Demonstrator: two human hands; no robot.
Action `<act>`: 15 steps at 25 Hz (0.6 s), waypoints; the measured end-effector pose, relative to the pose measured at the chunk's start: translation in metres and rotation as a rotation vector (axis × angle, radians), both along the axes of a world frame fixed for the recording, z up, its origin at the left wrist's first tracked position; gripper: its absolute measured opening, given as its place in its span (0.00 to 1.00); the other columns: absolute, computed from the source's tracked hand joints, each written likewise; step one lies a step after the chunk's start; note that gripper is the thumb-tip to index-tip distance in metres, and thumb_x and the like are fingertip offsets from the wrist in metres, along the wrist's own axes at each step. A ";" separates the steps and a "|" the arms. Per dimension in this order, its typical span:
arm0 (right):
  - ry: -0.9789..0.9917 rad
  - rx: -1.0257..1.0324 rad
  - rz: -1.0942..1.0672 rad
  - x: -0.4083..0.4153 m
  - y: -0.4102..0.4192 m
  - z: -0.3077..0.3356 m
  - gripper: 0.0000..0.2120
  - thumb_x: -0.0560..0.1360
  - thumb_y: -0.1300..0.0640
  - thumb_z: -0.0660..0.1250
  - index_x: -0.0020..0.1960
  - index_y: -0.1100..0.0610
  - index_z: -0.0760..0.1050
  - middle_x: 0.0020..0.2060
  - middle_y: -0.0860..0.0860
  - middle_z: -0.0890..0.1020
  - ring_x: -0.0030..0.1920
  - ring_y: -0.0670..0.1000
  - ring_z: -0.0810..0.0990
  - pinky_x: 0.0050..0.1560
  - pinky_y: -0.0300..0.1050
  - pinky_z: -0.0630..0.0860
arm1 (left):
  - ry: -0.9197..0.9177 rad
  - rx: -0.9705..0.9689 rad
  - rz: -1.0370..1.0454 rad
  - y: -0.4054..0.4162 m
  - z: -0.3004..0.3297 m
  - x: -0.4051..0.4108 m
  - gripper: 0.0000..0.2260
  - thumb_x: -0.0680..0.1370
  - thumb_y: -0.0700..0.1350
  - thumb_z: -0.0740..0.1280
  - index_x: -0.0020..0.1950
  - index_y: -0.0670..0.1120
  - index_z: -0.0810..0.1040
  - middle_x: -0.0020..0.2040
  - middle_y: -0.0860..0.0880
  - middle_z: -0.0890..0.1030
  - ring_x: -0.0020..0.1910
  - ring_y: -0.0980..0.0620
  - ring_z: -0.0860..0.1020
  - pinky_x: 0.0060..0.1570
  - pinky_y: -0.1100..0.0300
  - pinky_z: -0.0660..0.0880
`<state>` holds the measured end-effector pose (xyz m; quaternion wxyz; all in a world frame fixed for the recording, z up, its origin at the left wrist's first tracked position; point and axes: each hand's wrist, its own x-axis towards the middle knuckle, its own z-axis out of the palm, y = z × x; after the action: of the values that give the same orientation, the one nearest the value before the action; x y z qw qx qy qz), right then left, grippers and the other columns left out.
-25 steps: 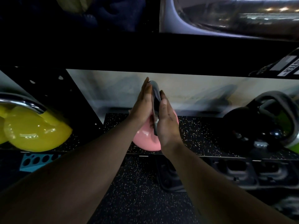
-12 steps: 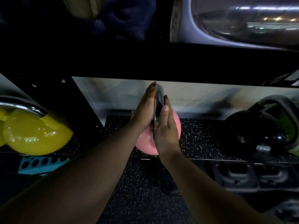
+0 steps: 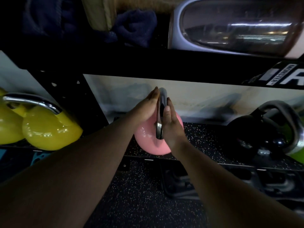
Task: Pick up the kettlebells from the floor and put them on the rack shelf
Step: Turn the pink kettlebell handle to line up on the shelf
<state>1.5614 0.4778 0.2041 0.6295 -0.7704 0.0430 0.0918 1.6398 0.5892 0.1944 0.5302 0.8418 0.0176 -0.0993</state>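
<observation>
A pink kettlebell [image 3: 148, 142] with a grey steel handle [image 3: 160, 112] sits near the front edge of the speckled black rack shelf [image 3: 205, 137]. My left hand [image 3: 146, 107] lies flat against the handle's left side. On the handle's right side my right hand [image 3: 171, 125] presses with its fingers straight, so the handle is clasped between both palms. The bell's far side is hidden behind my hands.
Two yellow kettlebells [image 3: 47, 130] stand on the shelf section to the left, past a black upright. A black kettlebell [image 3: 250, 134] and a green one [image 3: 296, 155] stand at the right. A black beam [image 3: 148, 63] crosses overhead. Speckled floor [image 3: 139, 195] lies below.
The view has shifted slightly. Both hands stay pressed on the handle, and the pink kettlebell keeps its spot on the shelf.
</observation>
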 end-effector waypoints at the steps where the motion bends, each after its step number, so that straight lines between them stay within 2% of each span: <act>1: 0.040 -0.008 0.029 0.000 -0.010 0.002 0.23 0.84 0.46 0.48 0.78 0.42 0.53 0.73 0.52 0.70 0.69 0.52 0.71 0.62 0.41 0.67 | -0.013 0.077 -0.013 0.006 0.003 -0.007 0.25 0.84 0.60 0.46 0.79 0.54 0.60 0.79 0.48 0.64 0.77 0.48 0.63 0.70 0.58 0.57; 3: 0.076 -0.122 0.055 -0.008 -0.037 0.008 0.22 0.84 0.49 0.53 0.77 0.42 0.57 0.63 0.56 0.78 0.53 0.53 0.78 0.46 0.42 0.73 | -0.044 0.231 -0.085 0.023 0.000 -0.034 0.25 0.84 0.60 0.47 0.79 0.54 0.61 0.77 0.47 0.67 0.75 0.47 0.66 0.68 0.57 0.61; 5: 0.008 -0.380 0.084 -0.021 -0.063 0.014 0.21 0.82 0.52 0.59 0.75 0.46 0.63 0.53 0.54 0.80 0.47 0.51 0.78 0.39 0.40 0.70 | -0.027 0.317 -0.125 0.046 -0.004 -0.061 0.23 0.83 0.60 0.52 0.78 0.56 0.62 0.76 0.51 0.68 0.72 0.51 0.70 0.69 0.54 0.68; 7: -0.101 -0.542 0.111 -0.032 -0.075 0.022 0.19 0.79 0.55 0.62 0.70 0.49 0.70 0.51 0.54 0.81 0.48 0.53 0.79 0.43 0.40 0.72 | -0.004 0.397 -0.106 0.069 -0.003 -0.083 0.22 0.82 0.58 0.57 0.76 0.55 0.66 0.73 0.56 0.70 0.69 0.56 0.71 0.67 0.55 0.70; 9: -0.238 -0.622 0.154 -0.035 -0.069 0.030 0.16 0.77 0.58 0.63 0.64 0.50 0.75 0.49 0.54 0.82 0.49 0.56 0.80 0.48 0.45 0.75 | -0.033 0.501 -0.008 0.091 0.003 -0.097 0.21 0.79 0.58 0.60 0.71 0.54 0.72 0.70 0.52 0.75 0.68 0.51 0.74 0.67 0.51 0.71; 12: -0.445 -0.704 0.206 -0.031 -0.035 0.040 0.12 0.75 0.59 0.63 0.57 0.52 0.78 0.47 0.55 0.83 0.46 0.59 0.78 0.47 0.53 0.78 | -0.157 0.778 0.199 0.125 0.018 -0.111 0.15 0.78 0.57 0.62 0.58 0.52 0.80 0.59 0.48 0.80 0.59 0.42 0.78 0.58 0.49 0.75; 15: -0.570 -0.724 0.256 -0.032 0.019 0.035 0.13 0.73 0.56 0.61 0.56 0.54 0.78 0.48 0.56 0.83 0.49 0.61 0.78 0.49 0.55 0.78 | -0.206 0.928 0.346 0.163 0.023 -0.122 0.15 0.79 0.57 0.62 0.58 0.49 0.80 0.59 0.45 0.79 0.58 0.39 0.76 0.57 0.48 0.72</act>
<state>1.5292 0.4967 0.2395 0.2910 -0.9337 -0.1974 -0.0672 1.5177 0.7524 0.2178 0.1077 0.9790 0.1468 0.0918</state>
